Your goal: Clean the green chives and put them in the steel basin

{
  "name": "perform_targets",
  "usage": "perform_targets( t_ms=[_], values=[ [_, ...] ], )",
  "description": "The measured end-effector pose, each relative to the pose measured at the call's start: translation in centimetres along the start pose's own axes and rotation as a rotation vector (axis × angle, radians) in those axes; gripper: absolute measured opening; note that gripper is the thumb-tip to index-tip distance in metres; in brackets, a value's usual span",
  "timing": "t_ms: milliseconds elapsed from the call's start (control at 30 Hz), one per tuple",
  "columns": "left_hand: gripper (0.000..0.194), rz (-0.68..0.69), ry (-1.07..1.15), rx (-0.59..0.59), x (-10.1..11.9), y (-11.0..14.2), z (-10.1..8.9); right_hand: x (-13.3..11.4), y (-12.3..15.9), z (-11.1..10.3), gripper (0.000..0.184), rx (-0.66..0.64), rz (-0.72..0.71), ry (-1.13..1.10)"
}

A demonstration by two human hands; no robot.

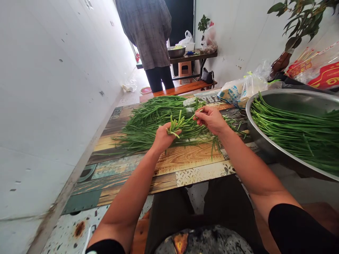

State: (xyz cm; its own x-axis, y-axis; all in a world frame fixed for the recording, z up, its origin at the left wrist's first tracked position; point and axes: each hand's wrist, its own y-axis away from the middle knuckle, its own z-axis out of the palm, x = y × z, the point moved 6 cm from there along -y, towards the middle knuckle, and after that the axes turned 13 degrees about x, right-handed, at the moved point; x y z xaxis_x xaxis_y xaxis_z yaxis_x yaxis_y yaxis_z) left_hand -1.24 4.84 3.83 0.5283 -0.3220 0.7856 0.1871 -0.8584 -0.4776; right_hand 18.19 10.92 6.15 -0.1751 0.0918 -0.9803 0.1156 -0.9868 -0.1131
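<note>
My left hand (164,137) is closed round a small bunch of garlic chives (177,124), their cut pale ends pointing up and to the right. To its right, my right hand (210,119) pinches a thin green chive stalk between thumb and fingertips. Behind and under both hands a wide heap of long chives (148,118) lies on the wood-patterned table (185,155). Loose trimmings (237,121) are scattered to the right of my right hand.
A large steel bowl (291,150) of chives stands at the table's right. Behind it are plastic bags (243,88) and a leafy plant (299,24). Along the left runs a white wall (53,88). A person (148,35) stands beyond the table by a bench (185,87).
</note>
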Motion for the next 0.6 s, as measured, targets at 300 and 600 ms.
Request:
perform_targets(
  t_ms=[300,600],
  values=[
    [0.027,-0.143,0.078,0.011,-0.6,0.1,0.0,1.3,0.5,1.2,0.04,-0.059,0.012,0.23],
    [0.027,-0.162,0.066,0.055,-0.9,0.1,0.0,2.2,1.9,3.4,0.03,-0.163,0.127,0.265]
  ],
)
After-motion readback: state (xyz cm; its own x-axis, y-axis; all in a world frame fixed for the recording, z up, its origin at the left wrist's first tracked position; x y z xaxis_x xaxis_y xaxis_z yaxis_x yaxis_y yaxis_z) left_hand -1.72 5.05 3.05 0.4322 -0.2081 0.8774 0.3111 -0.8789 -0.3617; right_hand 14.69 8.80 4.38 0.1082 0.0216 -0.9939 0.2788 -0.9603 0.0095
